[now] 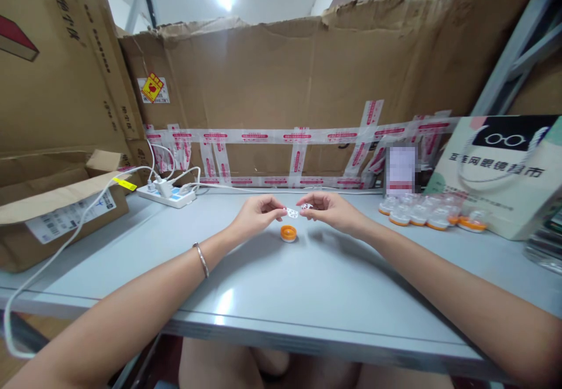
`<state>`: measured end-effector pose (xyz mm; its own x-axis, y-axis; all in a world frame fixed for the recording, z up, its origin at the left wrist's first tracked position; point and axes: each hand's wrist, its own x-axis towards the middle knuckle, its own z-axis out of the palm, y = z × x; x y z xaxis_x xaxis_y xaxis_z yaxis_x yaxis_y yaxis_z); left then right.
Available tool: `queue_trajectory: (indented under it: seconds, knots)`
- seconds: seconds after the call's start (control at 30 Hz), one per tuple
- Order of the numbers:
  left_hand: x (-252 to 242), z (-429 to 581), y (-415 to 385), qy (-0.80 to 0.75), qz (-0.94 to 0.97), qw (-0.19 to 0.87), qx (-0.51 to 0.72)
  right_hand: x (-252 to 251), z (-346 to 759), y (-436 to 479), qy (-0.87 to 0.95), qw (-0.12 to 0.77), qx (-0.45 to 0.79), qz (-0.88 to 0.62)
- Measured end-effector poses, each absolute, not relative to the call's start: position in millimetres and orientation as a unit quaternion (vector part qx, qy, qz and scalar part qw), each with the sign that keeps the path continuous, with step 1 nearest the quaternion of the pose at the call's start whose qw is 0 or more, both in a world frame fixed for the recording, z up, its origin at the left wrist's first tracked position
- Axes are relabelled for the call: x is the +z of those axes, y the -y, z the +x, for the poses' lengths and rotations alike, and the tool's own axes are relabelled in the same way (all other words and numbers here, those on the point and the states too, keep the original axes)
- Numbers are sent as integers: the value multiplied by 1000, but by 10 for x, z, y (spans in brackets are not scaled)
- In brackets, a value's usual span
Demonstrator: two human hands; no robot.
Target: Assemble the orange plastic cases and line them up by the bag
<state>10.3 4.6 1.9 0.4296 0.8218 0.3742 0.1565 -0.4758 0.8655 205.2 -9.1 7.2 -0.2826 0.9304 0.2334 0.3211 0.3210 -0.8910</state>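
Observation:
My left hand pinches a small white piece with dark holes or markings between thumb and fingertips, just above the table. Facing it, my right hand has its fingertips closed on a similar small white, dark-patterned piece. The two pieces are close together; whether they touch or join I cannot tell. Below and between the hands, a round orange cap-like part with a white lower rim lies on the grey table, its hollow side facing up.
Several clear domed containers with orange bases stand at the right, before a paper bag and a pixelated upright card. To the left are a power strip, white cable and an open cardboard box. A large taped carton walls the back.

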Motion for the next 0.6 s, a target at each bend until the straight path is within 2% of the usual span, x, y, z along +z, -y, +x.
queue_trajectory:
  seconds: [0.17,0.47,0.6]
  knots:
    - [28,112,-27,-330,750,393,417,73,2035,118,733,438,296,-429]
    - [31,117,-29,-322,744,405,422,84,2017,134,738,461,363,-334]
    - [36,113,-20,-327,745,402,420,107,2018,156,740,449,369,-338]
